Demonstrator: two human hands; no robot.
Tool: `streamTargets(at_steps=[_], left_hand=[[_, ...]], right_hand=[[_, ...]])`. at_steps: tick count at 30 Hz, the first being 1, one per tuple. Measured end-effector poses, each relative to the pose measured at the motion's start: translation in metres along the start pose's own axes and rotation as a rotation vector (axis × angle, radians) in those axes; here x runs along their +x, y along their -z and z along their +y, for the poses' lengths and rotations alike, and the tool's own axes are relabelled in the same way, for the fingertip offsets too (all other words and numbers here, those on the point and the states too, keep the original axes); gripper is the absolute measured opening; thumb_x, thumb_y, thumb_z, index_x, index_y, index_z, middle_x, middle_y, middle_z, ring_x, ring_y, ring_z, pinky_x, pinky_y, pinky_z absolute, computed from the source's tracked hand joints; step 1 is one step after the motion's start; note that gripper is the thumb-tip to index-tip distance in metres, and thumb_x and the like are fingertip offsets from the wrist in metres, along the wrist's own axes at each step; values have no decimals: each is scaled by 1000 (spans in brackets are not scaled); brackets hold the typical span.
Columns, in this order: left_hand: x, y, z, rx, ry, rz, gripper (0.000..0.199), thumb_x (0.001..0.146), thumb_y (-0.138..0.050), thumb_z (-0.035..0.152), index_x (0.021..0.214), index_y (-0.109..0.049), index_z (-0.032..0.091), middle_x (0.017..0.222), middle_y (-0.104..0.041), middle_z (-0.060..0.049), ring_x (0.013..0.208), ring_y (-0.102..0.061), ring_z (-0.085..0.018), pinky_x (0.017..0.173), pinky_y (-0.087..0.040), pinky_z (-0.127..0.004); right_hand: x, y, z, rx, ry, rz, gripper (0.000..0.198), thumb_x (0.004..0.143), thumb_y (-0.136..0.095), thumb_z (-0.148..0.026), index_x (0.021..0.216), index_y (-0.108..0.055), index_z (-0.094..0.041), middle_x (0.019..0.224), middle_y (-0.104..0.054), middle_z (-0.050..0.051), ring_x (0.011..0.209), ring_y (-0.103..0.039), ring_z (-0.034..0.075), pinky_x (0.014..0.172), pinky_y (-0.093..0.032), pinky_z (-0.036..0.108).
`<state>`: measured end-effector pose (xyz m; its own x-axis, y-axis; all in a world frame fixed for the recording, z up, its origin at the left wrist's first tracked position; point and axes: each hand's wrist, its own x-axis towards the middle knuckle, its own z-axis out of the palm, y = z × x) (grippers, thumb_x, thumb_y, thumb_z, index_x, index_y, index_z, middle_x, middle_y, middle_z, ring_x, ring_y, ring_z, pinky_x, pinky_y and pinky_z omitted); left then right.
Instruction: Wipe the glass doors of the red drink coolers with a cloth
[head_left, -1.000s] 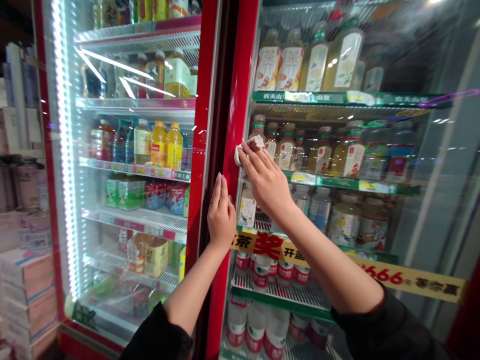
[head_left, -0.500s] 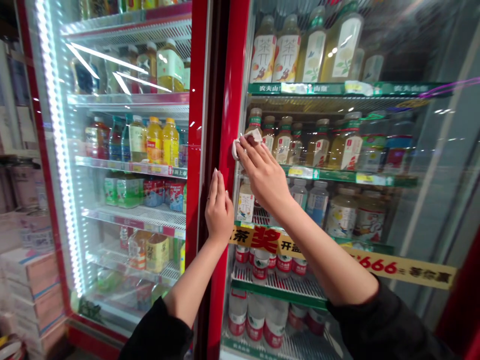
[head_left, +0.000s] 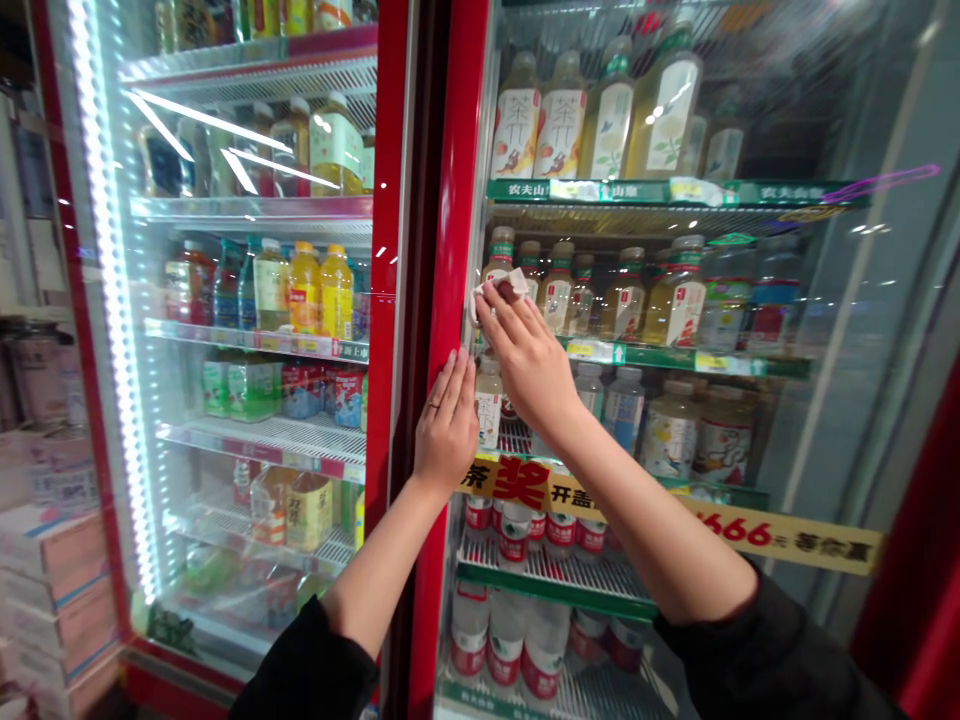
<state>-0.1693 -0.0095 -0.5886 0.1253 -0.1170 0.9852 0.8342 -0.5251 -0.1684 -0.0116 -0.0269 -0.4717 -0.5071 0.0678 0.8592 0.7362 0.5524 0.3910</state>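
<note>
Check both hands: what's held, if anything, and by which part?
Right hand: white cloth, its middle pressed under the fingers, edges showing past the fingertips. Left hand: no held item visible; it lies against the red door frame.

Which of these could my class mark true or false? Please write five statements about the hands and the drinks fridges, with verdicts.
1. The right hand is higher than the left hand. True.
2. The white wipe is under the left hand. False: the white wipe is under the right hand; the left hand lies against the red door frame.
3. A banner with red and black lettering crosses the right-hand fridge door. True.
4. That banner has a blue background. False: its background is yellow.
5. The person's sleeves are white. False: the sleeves are black.
</note>
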Motion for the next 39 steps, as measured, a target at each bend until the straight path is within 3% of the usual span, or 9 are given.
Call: streamTargets(at_steps=[5,9,14,19,24,28,32,35,39], left_hand=[[8,4,7,-34,19,17,79,112,-40,9,180,-8,32,184,-31,-3,170,-29,-21,142,-30,-43],[25,3,10,57,-6,5,78,112,-41,9,180,-8,29,181,-36,-5,170,-30,-19,143,-28,-42],[42,-7,9,133,-40,-40,79,112,-41,11,180,-4,28,179,-39,-6,168,-34,-20,142,-32,-44],[37,-14,13,139,-61,-58,80,112,-42,13,180,-2,27,178,-43,-8,167,-37,-21,139,-38,-44],[32,-14,12,126,-91,-53,80,111,-45,12,180,-6,25,177,-43,-8,168,-36,-20,139,-38,-43],[31,-14,9,124,-95,-35,80,110,-44,9,180,-10,24,178,-41,-8,168,-36,-21,140,-37,-42],[31,-14,9,131,-101,-43,80,110,-46,9,180,-10,25,178,-41,-8,168,-36,-21,140,-36,-41],[31,-13,10,135,-110,-54,81,109,-47,8,180,-11,23,177,-42,-8,168,-35,-20,140,-35,-41],[32,-12,11,134,-113,-60,80,109,-46,9,180,-11,23,178,-41,-9,169,-34,-20,140,-34,-41]], right_hand=[[-18,6,6,-8,78,-51,66,109,-44,-8,173,-40,-21,175,-49,11,164,-48,30,138,-43,55],[-23,12,21,-53,15,17,71,107,-43,-4,175,-34,-23,175,-49,11,163,-49,31,138,-43,57],[-26,4,17,-67,-10,60,65,111,-41,-9,174,-36,-20,175,-49,12,164,-47,30,137,-44,55],[-48,15,31,-47,76,7,72,108,-45,-6,176,-31,-26,174,-51,8,161,-52,28,135,-47,54],[-37,22,42,-50,-43,75,78,105,-40,-1,177,-27,-27,177,-46,8,165,-46,30,137,-45,58],[-35,16,30,-37,-17,33,66,109,-42,-7,174,-38,-21,176,-49,10,164,-47,29,138,-44,54],[-59,23,34,-44,63,-15,60,110,-41,-7,169,-48,-16,173,-53,11,163,-50,27,138,-45,50],[-66,31,48,-45,10,19,66,108,-38,-2,171,-45,-22,174,-53,7,163,-49,26,138,-44,53],[-53,29,49,-36,-68,32,73,103,-35,3,171,-44,-23,176,-50,6,166,-44,26,139,-41,53]])
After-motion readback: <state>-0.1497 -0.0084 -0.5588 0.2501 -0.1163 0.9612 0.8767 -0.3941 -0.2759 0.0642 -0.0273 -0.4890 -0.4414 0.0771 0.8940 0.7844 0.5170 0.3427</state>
